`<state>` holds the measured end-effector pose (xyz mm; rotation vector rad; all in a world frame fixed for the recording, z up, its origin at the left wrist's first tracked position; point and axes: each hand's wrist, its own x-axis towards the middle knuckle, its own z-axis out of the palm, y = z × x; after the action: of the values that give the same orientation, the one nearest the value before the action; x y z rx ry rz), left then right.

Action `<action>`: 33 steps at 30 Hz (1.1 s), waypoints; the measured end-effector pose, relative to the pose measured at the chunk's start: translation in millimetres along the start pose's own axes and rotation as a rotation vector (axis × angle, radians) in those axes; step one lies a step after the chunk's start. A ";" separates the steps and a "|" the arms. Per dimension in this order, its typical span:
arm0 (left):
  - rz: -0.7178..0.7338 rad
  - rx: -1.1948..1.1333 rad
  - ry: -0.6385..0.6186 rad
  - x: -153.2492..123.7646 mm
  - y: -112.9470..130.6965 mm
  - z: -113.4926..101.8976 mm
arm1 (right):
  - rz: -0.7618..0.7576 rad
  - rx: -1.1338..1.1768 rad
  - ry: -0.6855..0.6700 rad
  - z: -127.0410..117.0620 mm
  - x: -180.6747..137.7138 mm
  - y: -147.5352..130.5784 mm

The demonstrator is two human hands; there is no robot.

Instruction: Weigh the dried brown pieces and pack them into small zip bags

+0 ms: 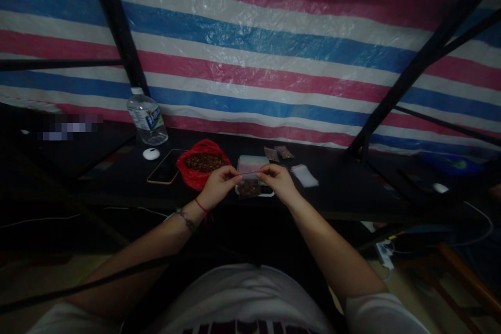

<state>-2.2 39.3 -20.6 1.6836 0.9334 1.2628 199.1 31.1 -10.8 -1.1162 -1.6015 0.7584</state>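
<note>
Between my hands hangs a small clear zip bag (249, 188) with brown bits in its lower part. My left hand (223, 181) pinches its top edge at the left corner, and my right hand (277, 178) pinches the right corner. Just behind and below the bag sits a small digital scale (253, 163) with a pale top, partly covered by the bag and fingers. Left of it, an open red plastic bag (191, 175) holds a heap of brown granules (203, 162), close to my left hand.
Two filled small bags (277, 153) lie behind the scale, and a stack of flat zip bags (305, 176) lies to its right. A phone (164, 167), a white round object (151, 154) and a clear plastic bottle (146, 117) stand or lie leftward on the black table. Dark metal bars (121, 36) frame the space.
</note>
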 end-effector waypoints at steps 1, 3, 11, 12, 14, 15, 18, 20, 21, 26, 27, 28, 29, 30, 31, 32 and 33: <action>0.002 0.005 -0.007 -0.2 0.7 -0.3 | -0.003 0.007 -0.007 0.4 -0.4 -0.8; 0.000 0.009 -0.013 -1.2 2.8 0.3 | -0.004 0.024 -0.017 2.0 -1.5 -2.5; -0.007 0.062 -0.029 -4.5 5.7 4.2 | -0.011 0.008 -0.052 10.1 -6.5 -7.4; -0.010 0.079 -0.026 -4.2 5.6 3.9 | -0.015 -0.006 -0.055 10.2 -6.8 -8.1; -0.015 0.108 -0.013 -3.7 5.7 3.5 | -0.029 -0.045 -0.058 10.2 -7.1 -9.5; -0.017 0.120 -0.009 -3.6 6.0 3.5 | -0.040 -0.065 -0.055 10.1 -7.2 -10.3; -0.017 0.142 -0.015 -4.5 8.0 4.2 | -0.072 -0.115 -0.039 10.9 -8.1 -12.1; -0.011 0.144 -0.014 -5.7 9.6 4.9 | -0.078 -0.140 -0.025 11.9 -9.2 -13.1; -0.006 0.144 -0.016 -6.4 10.2 5.1 | -0.075 -0.150 -0.024 12.5 -9.8 -13.6; 0.038 0.186 -0.054 -9.4 11.3 5.8 | -0.089 -0.194 -0.058 15.9 -13.1 -17.4; 0.048 0.202 -0.055 -10.2 11.4 6.0 | -0.102 -0.213 -0.061 16.5 -13.7 -18.5; 0.058 0.220 -0.059 -10.9 11.5 6.3 | -0.116 -0.234 -0.065 17.0 -14.3 -19.7; 0.069 0.242 -0.064 -11.5 11.6 6.7 | -0.130 -0.254 -0.069 17.5 -14.8 -20.8; 0.082 0.267 -0.069 -12.0 11.7 7.1 | -0.143 -0.270 -0.075 17.8 -15.2 -21.9; 0.094 0.291 -0.076 -12.2 11.8 7.3 | -0.155 -0.282 -0.083 17.9 -15.5 -22.9; 0.104 0.310 -0.082 -12.1 11.9 7.4 | -0.166 -0.292 -0.091 17.8 -15.7 -23.6; 0.110 0.319 -0.086 -11.6 11.8 7.3 | -0.174 -0.298 -0.095 17.5 -15.5 -24.0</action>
<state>3.3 22.9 -15.3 2.0447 1.0448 1.1463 176.5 8.5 -0.8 -1.1434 -1.9102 0.4734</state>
